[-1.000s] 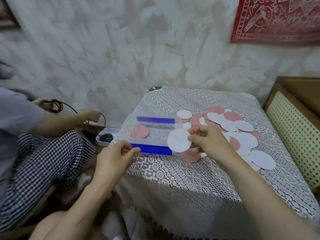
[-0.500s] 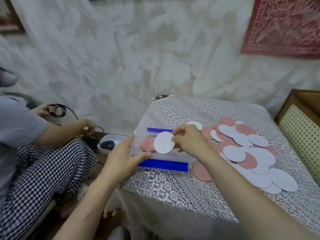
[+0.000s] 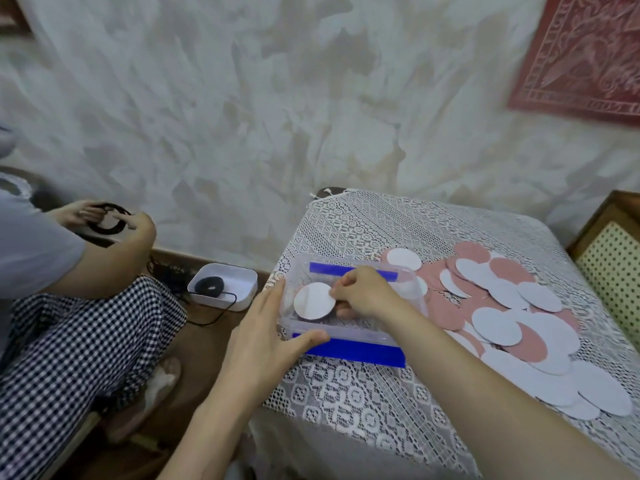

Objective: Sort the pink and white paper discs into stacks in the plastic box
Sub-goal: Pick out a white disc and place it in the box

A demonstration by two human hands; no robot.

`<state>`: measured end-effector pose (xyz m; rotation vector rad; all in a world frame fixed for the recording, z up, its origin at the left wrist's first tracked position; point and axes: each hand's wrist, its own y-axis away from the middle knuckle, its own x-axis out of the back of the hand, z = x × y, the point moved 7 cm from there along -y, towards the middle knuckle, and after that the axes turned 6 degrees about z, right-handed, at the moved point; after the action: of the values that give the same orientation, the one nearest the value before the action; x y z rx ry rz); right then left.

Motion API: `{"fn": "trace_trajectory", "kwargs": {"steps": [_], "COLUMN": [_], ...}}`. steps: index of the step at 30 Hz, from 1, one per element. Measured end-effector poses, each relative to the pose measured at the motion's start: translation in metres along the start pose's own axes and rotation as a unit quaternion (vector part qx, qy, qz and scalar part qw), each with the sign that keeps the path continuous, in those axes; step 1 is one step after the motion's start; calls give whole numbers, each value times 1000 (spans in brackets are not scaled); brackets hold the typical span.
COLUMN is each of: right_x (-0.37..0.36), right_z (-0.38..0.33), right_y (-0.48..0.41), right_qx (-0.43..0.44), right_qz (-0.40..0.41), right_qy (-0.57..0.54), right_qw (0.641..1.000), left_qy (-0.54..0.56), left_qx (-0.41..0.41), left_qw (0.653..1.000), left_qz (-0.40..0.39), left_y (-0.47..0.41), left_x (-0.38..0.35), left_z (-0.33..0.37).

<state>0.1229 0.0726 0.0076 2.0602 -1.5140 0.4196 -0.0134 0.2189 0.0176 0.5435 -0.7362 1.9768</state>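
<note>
A clear plastic box (image 3: 360, 336) with blue edges sits at the left side of a lace-covered table (image 3: 346, 386). My right hand (image 3: 363, 294) reaches into the box and pinches a white paper disc (image 3: 314, 301), held low over the box's left half. My left hand (image 3: 266, 337) grips the box's near left corner, thumb along the front wall. A loose pile of pink and white discs (image 3: 512, 317) spreads over the table to the right of the box. What lies under the held disc is hidden.
Another person sits at the left in checked trousers (image 3: 69, 348), holding a black coiled cable (image 3: 109, 220). A small white tray (image 3: 225, 285) with a black object stands on the floor beside the table. A wooden chair (image 3: 613, 258) is at the right edge.
My right hand has carried the white disc leftward from the pile and down into the box. My left hand has stayed on the box's left corner.
</note>
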Motion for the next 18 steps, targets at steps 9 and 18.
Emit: {"fn": "trace_trajectory", "kwargs": {"steps": [9,18], "right_x": [11,-8], "right_z": [-15,-17], "right_y": [23,19], "right_qx": [97,96], "right_qz": [-12,-35], "right_qy": [264,313], "right_qw": [960,944], "left_qy": [9,23], "left_qx": [13,19], "left_qw": [1000,1000], "left_qz": [-16,-10], "left_y": [1,2], "left_x": [-2,-4], "left_z": [5,2]}}
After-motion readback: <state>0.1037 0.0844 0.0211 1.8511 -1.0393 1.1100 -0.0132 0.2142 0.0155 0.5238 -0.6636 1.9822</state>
